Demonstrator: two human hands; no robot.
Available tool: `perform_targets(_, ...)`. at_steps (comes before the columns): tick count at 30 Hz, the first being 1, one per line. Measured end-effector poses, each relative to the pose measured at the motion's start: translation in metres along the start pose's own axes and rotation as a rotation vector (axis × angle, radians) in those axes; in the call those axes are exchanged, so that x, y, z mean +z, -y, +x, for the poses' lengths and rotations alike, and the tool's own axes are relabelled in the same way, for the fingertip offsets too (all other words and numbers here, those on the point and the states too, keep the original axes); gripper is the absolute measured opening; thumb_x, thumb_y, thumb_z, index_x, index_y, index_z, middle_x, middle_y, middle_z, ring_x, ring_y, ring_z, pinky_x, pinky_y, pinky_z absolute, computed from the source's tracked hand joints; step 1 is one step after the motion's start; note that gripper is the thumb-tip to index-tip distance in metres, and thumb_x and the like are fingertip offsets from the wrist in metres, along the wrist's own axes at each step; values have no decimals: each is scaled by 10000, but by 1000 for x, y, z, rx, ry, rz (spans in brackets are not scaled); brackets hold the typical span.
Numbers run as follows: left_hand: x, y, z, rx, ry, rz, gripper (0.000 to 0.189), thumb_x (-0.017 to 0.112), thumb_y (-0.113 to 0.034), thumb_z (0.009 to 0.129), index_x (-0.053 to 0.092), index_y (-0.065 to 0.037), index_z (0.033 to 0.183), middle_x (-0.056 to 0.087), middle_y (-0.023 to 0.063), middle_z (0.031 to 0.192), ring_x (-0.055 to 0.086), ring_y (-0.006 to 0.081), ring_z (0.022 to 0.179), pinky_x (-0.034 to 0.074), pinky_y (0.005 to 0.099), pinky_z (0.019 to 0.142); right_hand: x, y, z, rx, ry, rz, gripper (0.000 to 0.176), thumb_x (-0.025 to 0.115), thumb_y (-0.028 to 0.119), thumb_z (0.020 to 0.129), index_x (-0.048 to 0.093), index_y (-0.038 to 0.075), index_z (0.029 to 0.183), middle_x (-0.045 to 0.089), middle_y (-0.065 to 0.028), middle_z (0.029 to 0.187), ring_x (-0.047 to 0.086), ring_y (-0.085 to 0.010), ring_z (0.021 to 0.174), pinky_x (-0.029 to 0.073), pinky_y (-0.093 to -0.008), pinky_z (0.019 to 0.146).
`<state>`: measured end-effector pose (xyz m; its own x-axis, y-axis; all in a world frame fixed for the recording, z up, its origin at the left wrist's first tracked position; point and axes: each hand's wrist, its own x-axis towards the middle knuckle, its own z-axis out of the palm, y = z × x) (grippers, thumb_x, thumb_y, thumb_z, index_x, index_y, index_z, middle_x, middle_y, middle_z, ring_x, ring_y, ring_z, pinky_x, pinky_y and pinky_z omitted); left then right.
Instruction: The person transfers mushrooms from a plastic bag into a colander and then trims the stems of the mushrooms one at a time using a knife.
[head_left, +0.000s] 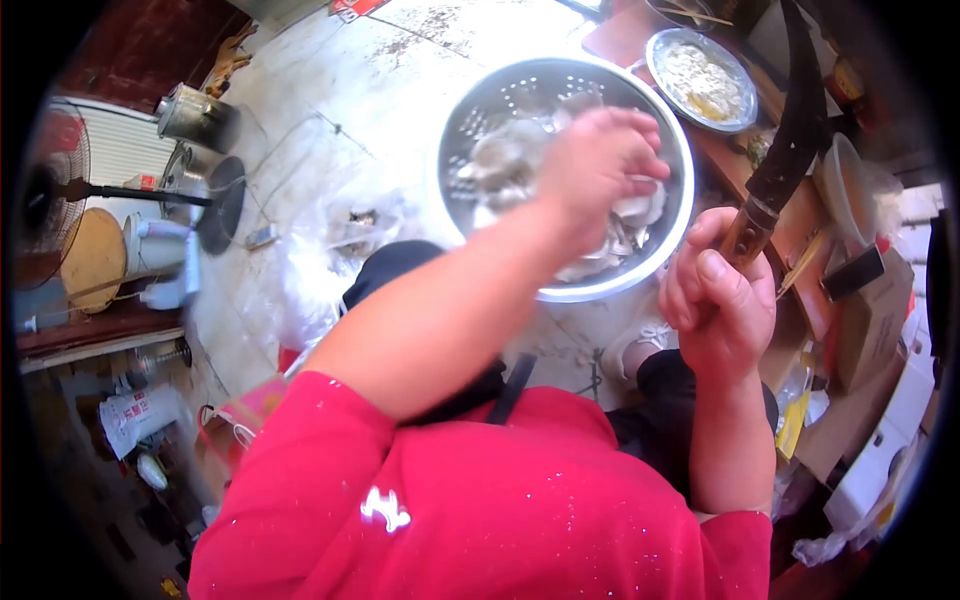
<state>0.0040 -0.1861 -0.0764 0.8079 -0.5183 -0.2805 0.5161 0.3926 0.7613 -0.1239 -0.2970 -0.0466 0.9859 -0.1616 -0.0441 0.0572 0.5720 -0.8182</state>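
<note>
A large metal colander [684, 222] holds a heap of pale grey-white pieces [505, 150] that look like oyster mushrooms. Over the heap is my left hand [605, 155], slightly blurred, its fingers loosely bent and apart with nothing visible between them. To the right of the colander, my right hand [720, 290] is closed round the wooden handle of a knife [785, 145]. Its long dark blade points up and away from me, passing in front of the wooden table.
On the wooden table [720, 155] at the right stands a metal bowl [745, 120] with whitish, partly yellow contents. A cardboard box [870, 330] lies nearer on that side. Clear plastic bags [310, 265] lie on the tiled floor, left of the colander. A standing fan [130, 190] is far left.
</note>
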Motion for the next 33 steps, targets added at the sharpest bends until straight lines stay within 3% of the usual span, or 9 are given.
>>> perform_targets(5,-96,-101,-54,294,279,-103,265,505,-111,907,570,-39,1154,646,158,1075,659,260,948,520,410,882,18,-15,8,112,47,-31,231,593,90,876,511,-13,1065,468,-7,636,400,-75,462,329,-229,430)
perform_targets(7,-143,-115,-84,348,-10,154,238,503,-100,888,590,-13,1092,660,149,1030,668,243,858,538,393,832,22,-23,12,167,52,-49,232,600,91,872,506,-7,1060,466,4,642,393,-66,473,305,-220,423)
perform_targets(13,-327,-25,-144,-252,-668,633,217,604,-148,754,700,-63,929,666,35,865,618,141,824,485,295,723,35,-54,22,222,66,-145,253,615,86,855,481,2,1051,463,-6,651,394,-69,477,311,-209,426)
perform_targets(15,-382,22,-154,-441,-754,708,258,626,-147,742,698,-50,971,664,32,871,594,137,798,474,298,697,41,-64,26,213,69,-209,273,633,93,843,476,-12,1039,479,-24,644,415,-86,463,343,-221,424)
perform_targets(18,-434,78,-148,-385,-724,944,363,660,-212,771,668,-10,1072,663,78,943,592,157,834,486,306,707,45,-79,34,268,72,-226,278,641,82,835,474,-10,1037,494,-36,649,431,-95,465,352,-225,423)
perform_targets(25,-431,14,-50,-359,-724,979,676,695,-366,803,464,-30,1342,609,117,1164,600,207,939,489,339,750,56,-98,55,333,56,-287,294,654,83,827,456,-7,1025,502,-56,648,449,-111,463,363,-230,422)
perform_targets(30,-439,-35,20,-451,-648,729,708,664,-336,829,363,-56,1406,555,108,1243,554,219,1103,493,375,796,60,-107,69,382,45,-306,308,667,97,825,444,-3,1012,497,-62,633,445,-118,455,363,-237,421)
perform_targets(32,-436,-38,35,-67,-599,362,623,622,-238,858,374,-41,1395,549,135,1233,577,234,1082,504,365,813,61,-111,74,392,51,-312,313,672,97,824,437,-2,1005,490,-63,624,437,-124,447,357,-242,418)
perform_targets(33,-438,-33,37,-71,-602,357,623,622,-238,858,374,-41,1395,549,135,1233,577,234,1082,504,365,813,60,-113,75,399,46,-306,318,676,97,821,433,-2,1002,487,-65,620,429,-128,441,352,-245,416)
